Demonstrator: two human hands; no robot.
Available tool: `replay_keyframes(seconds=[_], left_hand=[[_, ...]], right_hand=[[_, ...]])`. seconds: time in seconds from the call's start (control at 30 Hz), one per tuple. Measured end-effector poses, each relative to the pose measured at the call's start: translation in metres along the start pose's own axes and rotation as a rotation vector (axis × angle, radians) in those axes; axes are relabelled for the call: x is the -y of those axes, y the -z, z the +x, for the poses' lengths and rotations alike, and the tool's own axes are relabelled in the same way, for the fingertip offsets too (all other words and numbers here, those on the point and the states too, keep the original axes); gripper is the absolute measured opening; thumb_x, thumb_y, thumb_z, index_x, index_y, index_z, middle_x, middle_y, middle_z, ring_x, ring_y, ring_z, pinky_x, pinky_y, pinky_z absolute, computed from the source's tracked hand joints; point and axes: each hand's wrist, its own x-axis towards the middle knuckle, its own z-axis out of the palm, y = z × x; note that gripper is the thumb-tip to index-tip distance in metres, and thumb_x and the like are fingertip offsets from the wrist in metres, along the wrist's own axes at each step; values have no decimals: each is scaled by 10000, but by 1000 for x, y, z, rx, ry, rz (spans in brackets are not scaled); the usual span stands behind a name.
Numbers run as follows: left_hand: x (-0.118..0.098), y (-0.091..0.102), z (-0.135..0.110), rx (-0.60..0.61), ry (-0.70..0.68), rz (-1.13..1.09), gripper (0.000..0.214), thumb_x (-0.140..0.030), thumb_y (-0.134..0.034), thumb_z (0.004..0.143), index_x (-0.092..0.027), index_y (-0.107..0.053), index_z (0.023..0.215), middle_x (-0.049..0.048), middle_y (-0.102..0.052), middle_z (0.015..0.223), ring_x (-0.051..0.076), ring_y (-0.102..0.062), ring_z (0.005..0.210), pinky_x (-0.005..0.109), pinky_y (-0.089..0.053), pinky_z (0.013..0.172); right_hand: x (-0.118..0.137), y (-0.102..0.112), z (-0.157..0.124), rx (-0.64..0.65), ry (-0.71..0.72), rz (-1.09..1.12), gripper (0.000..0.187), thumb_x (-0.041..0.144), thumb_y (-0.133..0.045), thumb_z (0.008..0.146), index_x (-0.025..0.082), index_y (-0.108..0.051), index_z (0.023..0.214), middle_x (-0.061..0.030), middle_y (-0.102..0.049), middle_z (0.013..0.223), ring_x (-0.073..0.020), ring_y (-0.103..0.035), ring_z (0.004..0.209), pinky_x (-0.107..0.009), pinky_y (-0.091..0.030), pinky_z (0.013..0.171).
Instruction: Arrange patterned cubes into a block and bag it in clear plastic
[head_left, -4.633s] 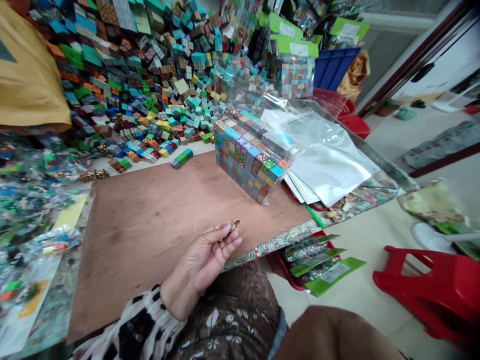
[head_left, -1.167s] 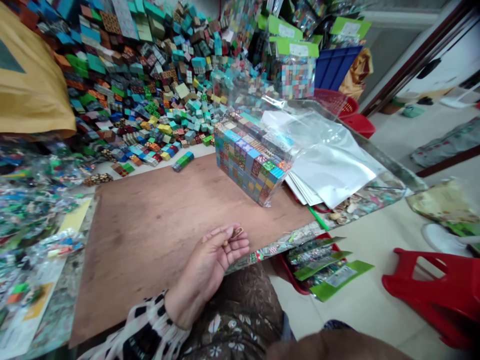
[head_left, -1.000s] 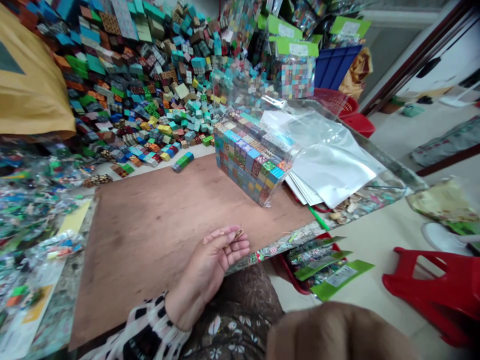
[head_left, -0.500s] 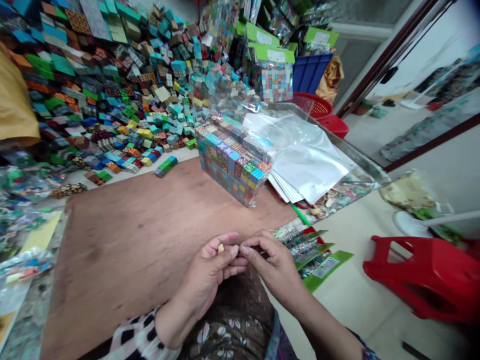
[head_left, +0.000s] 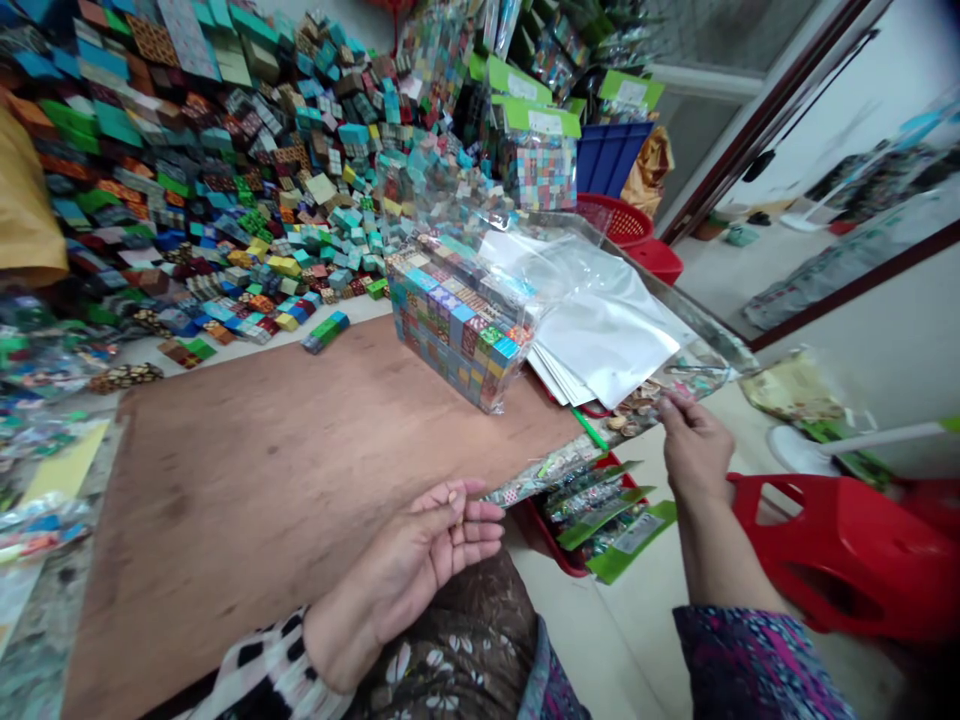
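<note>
My left hand [head_left: 439,545] is palm up over my lap by the board's near edge. Its thumb presses toward the index finger on a small pale nut-like piece [head_left: 454,497], while the other fingers stretch out. Out to the right, my right hand [head_left: 697,445] is at the table's side edge with its fingers drawn together; what they hold, if anything, is hidden. Closest to it are brownish shell-like bits [head_left: 637,408] in a red tray partly covered by white sheets [head_left: 607,335].
On the brown board [head_left: 247,480] stands a bagged block of patterned cubes [head_left: 461,330]. A large heap of coloured blocks [head_left: 225,180] fills the back left. Below the table edge, a red basket [head_left: 566,555] holds green-topped packets. A red stool [head_left: 840,550] stands at right.
My right hand has left my left hand and moved right, to the table's side edge by the shell-like bits. My left hand stays near its place, its fingers now more outstretched.
</note>
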Motion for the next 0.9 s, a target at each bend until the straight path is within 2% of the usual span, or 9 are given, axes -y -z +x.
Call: replay_keyframes(seconds=[0.07,0.17,0.3,0.43,0.63,0.8,0.9], left_hand=[[0,2,2,12,22,14,182,-72,-544,899,-88,-636,1055,140,-744,900,171,-709,716,297,-584,729],[0,5,4,14,37,39,197,-74,-527,914,-91,-604,1096,138,-746,917,136,-690,653,275,-583,676],[0,5,5,18,49,69,208,-83,-499,937,-85,-575,1131,140,-744,916,121,-677,641,260,-574,655],[1,5,4,26,62,75,222,-85,-508,934,-84,-555,1151,138,-745,914,116,-672,639,263,-568,667],[2,6,3,31,53,76,245,-117,-607,887,-94,-570,1129,128,-752,926,118,-664,633,240,-540,632],[4,6,4,-7,66,78,181,-146,-676,851,-95,-629,1018,116,-759,899,63,-572,542,163,-424,507],[6,7,6,-11,79,71,183,-145,-684,844,-91,-662,1018,118,-758,883,52,-536,519,159,-401,491]], right_hand=[[-5,-2,-5,-12,40,-9,406,424,-638,763,124,-733,1020,-109,-701,976,-225,-622,899,-402,-469,892],[-8,-4,-23,-33,101,-86,474,463,-630,785,132,-697,1117,-94,-642,991,-173,-587,758,-374,-493,805],[-19,-4,-41,41,203,-125,481,476,-651,795,174,-661,1169,-60,-547,990,-138,-532,680,-334,-491,719],[-31,-8,-36,34,283,-123,428,455,-624,828,160,-667,1135,-27,-515,886,-154,-502,697,-353,-469,765],[-38,-22,-18,-7,291,-128,386,486,-647,813,153,-655,1010,-12,-506,830,-159,-476,692,-331,-444,709],[-39,-28,-36,-155,257,-158,396,559,-514,900,175,-573,973,-37,-501,882,-175,-485,745,-341,-440,733],[-37,-31,-52,-128,253,-166,390,577,-510,905,189,-547,919,-40,-496,873,-188,-490,767,-347,-435,729]])
